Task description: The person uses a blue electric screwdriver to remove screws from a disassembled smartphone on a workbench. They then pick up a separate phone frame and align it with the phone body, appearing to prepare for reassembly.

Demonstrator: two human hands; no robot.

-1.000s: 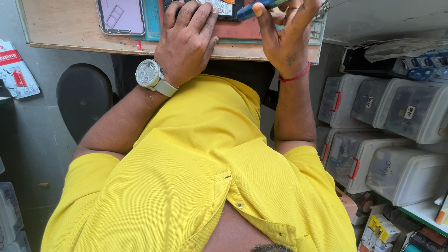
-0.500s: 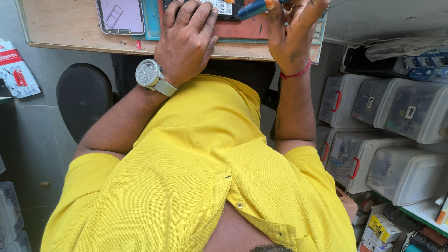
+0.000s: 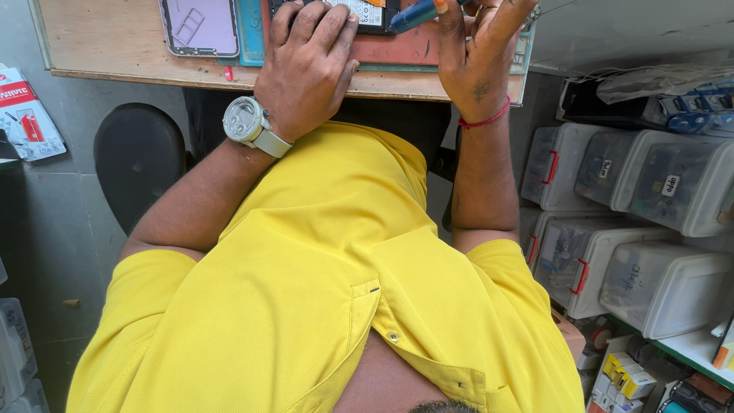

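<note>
The left hand (image 3: 310, 65) is lying palm-down, fingers together, pressing on an opened phone (image 3: 365, 14) at the far edge of the tabletop (image 3: 115, 46). The right hand (image 3: 478, 53) is pinching a blue screwdriver (image 3: 417, 14), its tip pointing left toward the phone. A second phone (image 3: 200, 27) is lying screen-up to the left on the tabletop. Clear storage boxes (image 3: 650, 229) are standing stacked at the right. A watch (image 3: 246, 122) is sitting on the left wrist.

Two hands (image 3: 310, 73) (image 3: 478, 61), one wristwatch (image 3: 246, 122), one blue screwdriver (image 3: 417, 14), two phones (image 3: 200, 27) (image 3: 367, 11).
</note>
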